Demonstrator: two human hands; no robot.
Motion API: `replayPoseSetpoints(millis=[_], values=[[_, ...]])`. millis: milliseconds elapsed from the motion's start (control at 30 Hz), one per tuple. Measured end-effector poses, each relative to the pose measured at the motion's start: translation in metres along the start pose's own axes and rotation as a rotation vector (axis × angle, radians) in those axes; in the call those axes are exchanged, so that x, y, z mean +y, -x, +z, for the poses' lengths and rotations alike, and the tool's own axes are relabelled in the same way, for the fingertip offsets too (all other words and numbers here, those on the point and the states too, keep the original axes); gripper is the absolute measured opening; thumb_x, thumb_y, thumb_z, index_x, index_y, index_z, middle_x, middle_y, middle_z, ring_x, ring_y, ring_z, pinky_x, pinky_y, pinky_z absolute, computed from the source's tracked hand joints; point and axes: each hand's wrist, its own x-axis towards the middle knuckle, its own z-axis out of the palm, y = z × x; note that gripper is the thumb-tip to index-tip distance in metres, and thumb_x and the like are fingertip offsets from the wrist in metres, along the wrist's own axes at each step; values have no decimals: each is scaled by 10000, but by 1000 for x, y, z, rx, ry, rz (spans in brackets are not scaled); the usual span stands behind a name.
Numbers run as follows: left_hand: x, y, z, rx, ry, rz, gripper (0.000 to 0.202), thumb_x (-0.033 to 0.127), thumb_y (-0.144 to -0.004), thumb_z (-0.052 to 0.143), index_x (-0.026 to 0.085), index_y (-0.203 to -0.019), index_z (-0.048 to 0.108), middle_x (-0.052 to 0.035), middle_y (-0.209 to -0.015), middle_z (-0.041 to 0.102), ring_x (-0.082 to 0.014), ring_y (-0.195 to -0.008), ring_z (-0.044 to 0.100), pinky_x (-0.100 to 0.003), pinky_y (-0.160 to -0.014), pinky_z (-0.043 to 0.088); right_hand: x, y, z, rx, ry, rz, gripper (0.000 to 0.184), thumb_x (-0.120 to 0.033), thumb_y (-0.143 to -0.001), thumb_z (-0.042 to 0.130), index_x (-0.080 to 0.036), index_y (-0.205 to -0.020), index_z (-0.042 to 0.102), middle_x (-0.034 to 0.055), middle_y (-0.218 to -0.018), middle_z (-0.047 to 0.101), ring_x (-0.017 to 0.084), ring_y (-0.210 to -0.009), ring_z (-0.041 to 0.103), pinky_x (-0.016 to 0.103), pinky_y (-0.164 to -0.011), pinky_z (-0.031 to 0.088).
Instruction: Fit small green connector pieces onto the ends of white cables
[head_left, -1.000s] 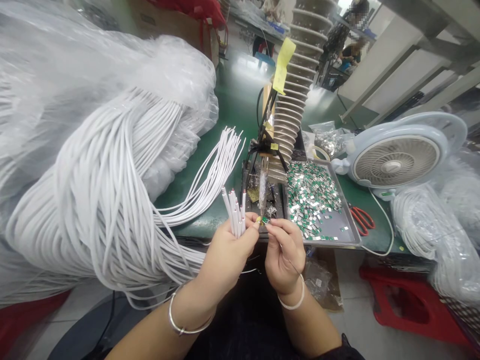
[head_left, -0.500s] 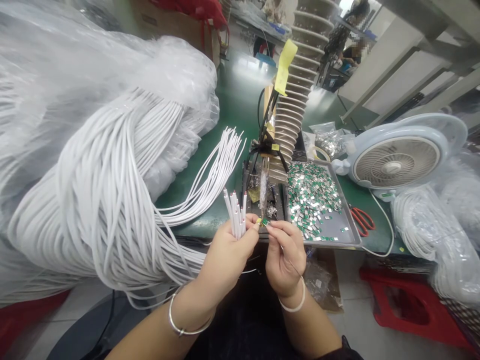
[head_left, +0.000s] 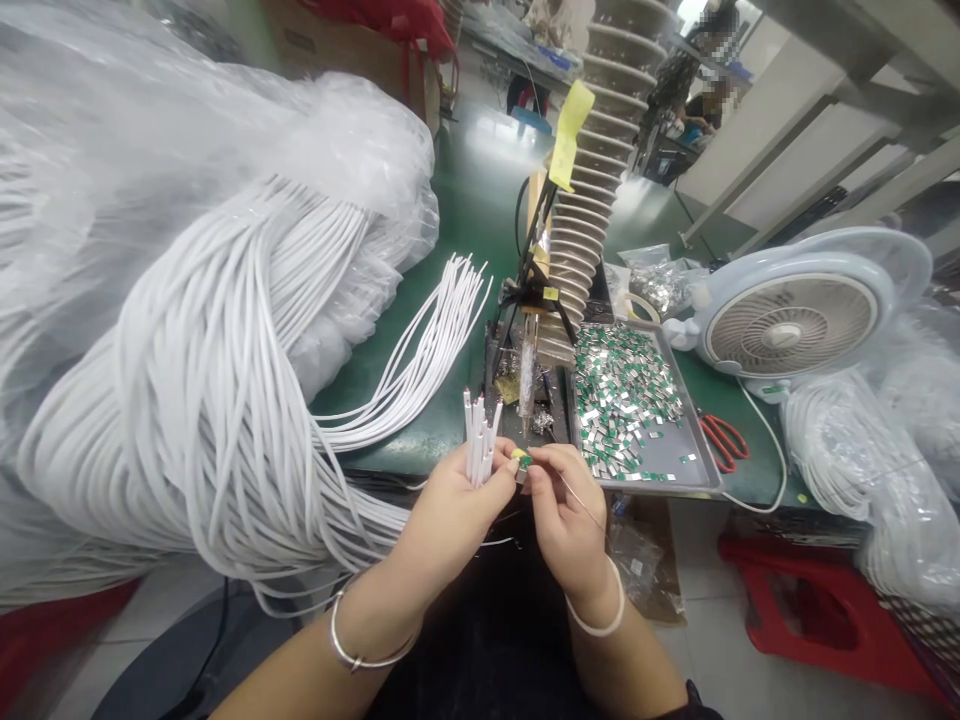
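My left hand point(head_left: 457, 510) is closed around a bundle of white cables point(head_left: 480, 440), their cut ends standing up above the fist. At its thumb and fingertip sits a small green circuit board point(head_left: 523, 461) with a yellow patch beside it. My right hand point(head_left: 574, 515) is closed, fingertips pinching a thin solder wire point(head_left: 581, 500) right against the board. Just above both hands, a soldering iron point(head_left: 527, 385) points tip down from a black stand point(head_left: 536, 290). Whether the board is joined to a cable is hidden by the fingers.
A metal tray point(head_left: 694, 440) of small green-and-silver boards lies right of the iron, beside red-handled scissors point(head_left: 724, 442) and a fan point(head_left: 795, 315). A ribbed duct point(head_left: 592, 200) hangs behind. Left, a large heap of white cables point(head_left: 202, 380) lies under plastic. People work far back.
Both hands have come slightly down and toward me, away from the iron's tip. The cable bundle has shifted right, and the board now tilts below the tip.
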Motion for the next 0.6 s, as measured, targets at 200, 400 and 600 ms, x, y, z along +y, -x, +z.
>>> replayPoseSetpoints(millis=[200,400,600], values=[[1,0,4,-42,95,-15,67,223,-725,606,181,-741,557,62,-569,499,-92,-478,465,-214,-493,399,-6,4,9,-52,-386,395,95,-273,-843,546,-187,-858,508,-44,-563,588,75,-396,541,180,-392,489],[1,-1,3,-52,41,31,40,207,-745,588,177,-735,563,42,-582,539,-102,-514,499,-210,-510,391,-8,-1,6,-15,-409,433,127,-300,-836,549,-179,-809,523,-63,-502,535,70,-406,517,165,-380,442],[2,-1,3,18,-20,34,95,250,-717,630,167,-756,607,31,-691,557,-56,-439,348,-203,-421,271,-5,-3,1,7,-165,269,105,-225,-858,499,-182,-822,588,-14,-641,587,94,-538,554,206,-478,465]])
